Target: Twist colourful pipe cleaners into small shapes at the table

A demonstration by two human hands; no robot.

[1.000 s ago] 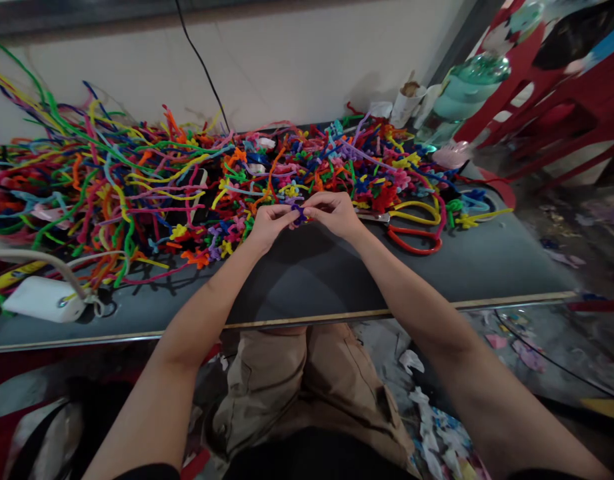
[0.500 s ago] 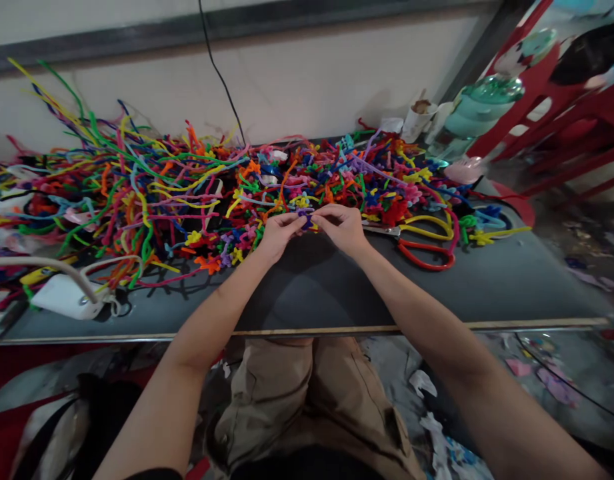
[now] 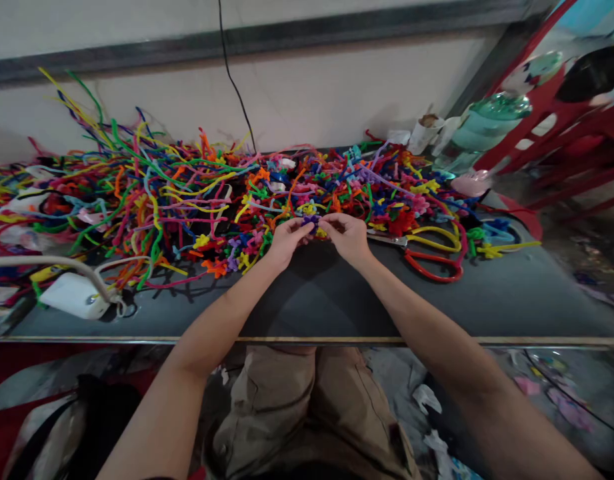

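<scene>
Where the purple piece is held: a small, fuzzy purple piece point(image 3: 310, 223) is held up between both hands, at the near edge of the pile; its exact shape is too small to be told.
Left hand point(image 3: 288, 241): the piece is pinched at its left side by thumb and forefinger.
Right hand point(image 3: 347, 238): the opposite side of the piece is pinched by thumb and forefinger.
Pile point(image 3: 214, 223): fuzzy stems and small bent shapes of many colours are heaped along the back of the counter; long loose stems are seen mostly at the left, compact shapes closer to the hands.
Scissors point(image 3: 403, 241): they are laid just beside the right hand, with one yellow and one red-orange handle turned to the right.
Yellow shape point(image 3: 489, 251): it is placed on the counter beyond the scissor handles.
White box point(image 3: 74, 297): it is set at the left front, with a pale cable passed over it.
Cup point(image 3: 425, 135) and green bottle point(image 3: 491, 130): both are stood at the right rear.
Counter point(image 3: 327, 307): its dark top is edged by a light strip.
Wall point(image 3: 337, 93): a black cable point(image 3: 231, 77) is hung before it.
Floor: pale scraps point(image 3: 427, 398) are scattered there.
</scene>
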